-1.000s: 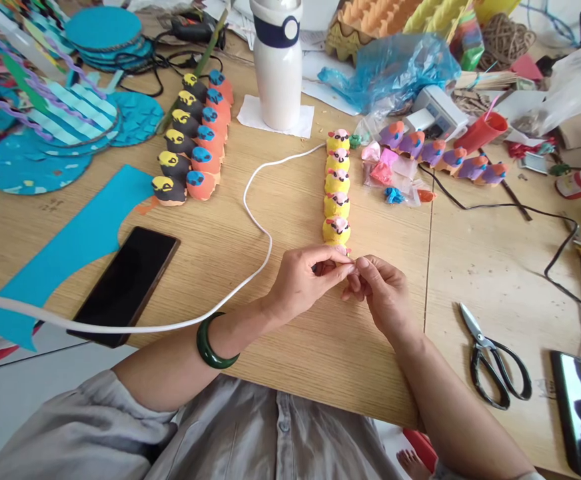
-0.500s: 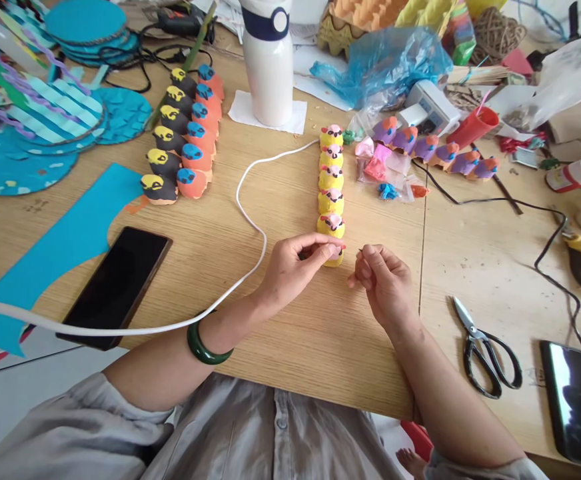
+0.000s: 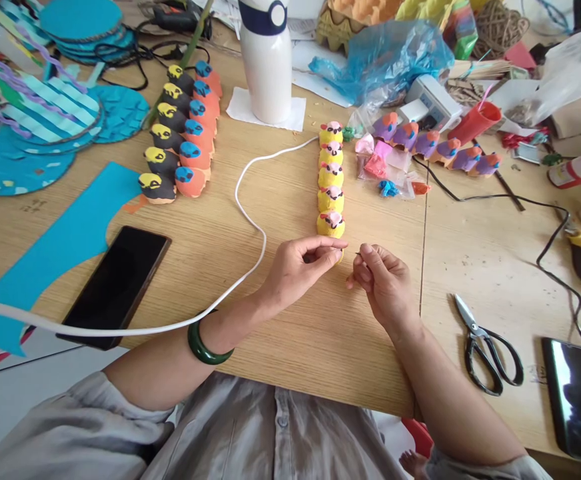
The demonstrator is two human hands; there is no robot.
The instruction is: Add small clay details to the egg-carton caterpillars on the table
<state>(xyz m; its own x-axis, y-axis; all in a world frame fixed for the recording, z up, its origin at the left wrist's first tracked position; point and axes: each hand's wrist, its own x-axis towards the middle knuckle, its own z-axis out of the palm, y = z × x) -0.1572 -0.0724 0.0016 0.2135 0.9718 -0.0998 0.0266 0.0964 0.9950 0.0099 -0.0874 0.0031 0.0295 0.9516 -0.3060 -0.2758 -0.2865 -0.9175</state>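
The right hand (image 3: 383, 280) has parted from the left hand (image 3: 295, 270), whose fingertips it met a second ago. Its thumb and finger pinch a tiny dark sliver (image 3: 358, 253). The left curls over the near end of the yellow strip (image 3: 331, 177); whether it grips cannot be told. Rounded, matte bumps with pink-and-black tops form the strip, lying on the wood-grained table (image 3: 320, 353) beside crinkled packets (image 3: 374, 167).
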